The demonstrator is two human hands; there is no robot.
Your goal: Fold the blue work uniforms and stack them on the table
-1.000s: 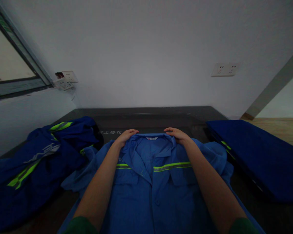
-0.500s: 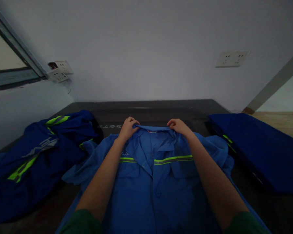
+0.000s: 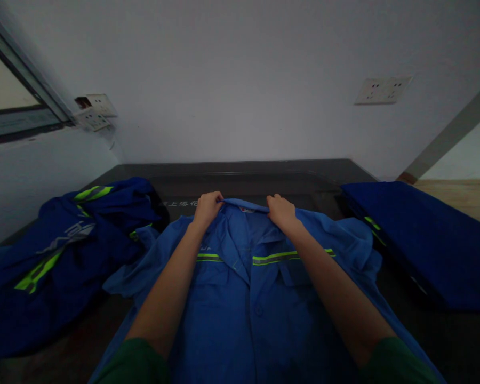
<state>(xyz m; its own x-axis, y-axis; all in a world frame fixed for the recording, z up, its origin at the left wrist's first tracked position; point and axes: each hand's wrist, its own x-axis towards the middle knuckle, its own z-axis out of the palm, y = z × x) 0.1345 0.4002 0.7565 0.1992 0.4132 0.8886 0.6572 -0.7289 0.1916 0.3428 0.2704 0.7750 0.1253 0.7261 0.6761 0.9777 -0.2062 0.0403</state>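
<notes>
A light blue work shirt (image 3: 224, 320) with yellow-green and grey stripes lies front up on a dark table, its collar toward the wall. My left hand (image 3: 208, 208) pinches the left end of the collar. At the collar's right part, my right hand (image 3: 280, 211) is closed on the fabric. Between the two hands the collar edge is raised a little, and a small label shows inside the neck. The front placket runs down the middle, with a button on it. Both forearms lie over the shirt's chest and hide parts of it.
Crumpled dark blue clothing (image 3: 112, 224) with bright stripes lies at the left. A folded dark blue garment (image 3: 424, 240) is at the right. Beyond the dark table (image 3: 240, 168) rises a wall with sockets (image 3: 383, 90); a window frame is at upper left.
My right hand has moved left along the collar, and its fingers have closed more. My left hand has shifted slightly left. The collar between them is tilted now. The view has shifted slightly.
</notes>
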